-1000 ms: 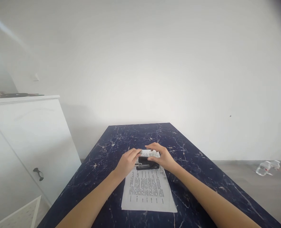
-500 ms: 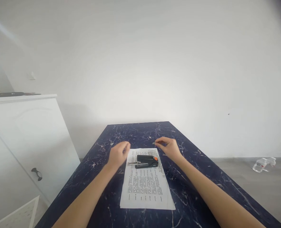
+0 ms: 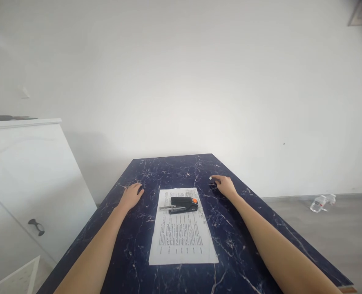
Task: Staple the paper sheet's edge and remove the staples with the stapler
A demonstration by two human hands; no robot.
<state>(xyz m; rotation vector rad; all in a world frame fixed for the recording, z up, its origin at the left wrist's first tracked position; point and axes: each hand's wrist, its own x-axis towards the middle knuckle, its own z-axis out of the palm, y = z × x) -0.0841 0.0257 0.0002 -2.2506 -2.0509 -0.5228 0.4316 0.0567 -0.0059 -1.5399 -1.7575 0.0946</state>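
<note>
A black stapler (image 3: 184,205) with an orange patch lies across a printed sheet of paper (image 3: 184,257). Its metal staple tray sticks out to the left. My left hand (image 3: 132,196) rests on the table left of the paper, fingers loosely spread and holding nothing. To the right of the paper's far corner, my right hand (image 3: 226,185) is closed, palm down. At its fingertips shows a small pale piece (image 3: 211,178), too small to name. Neither hand touches the stapler.
The dark blue marbled table (image 3: 168,169) reaches to the white wall. A white cabinet (image 3: 24,163) with a dark handle (image 3: 36,227) stands at the left. Clear plastic bottles (image 3: 322,203) lie on the grey floor at the right.
My hands have moved apart, away from the paper. The left one has gone from closed to open on the table; the right has shifted right with its small piece. The view has turned slightly right.
</note>
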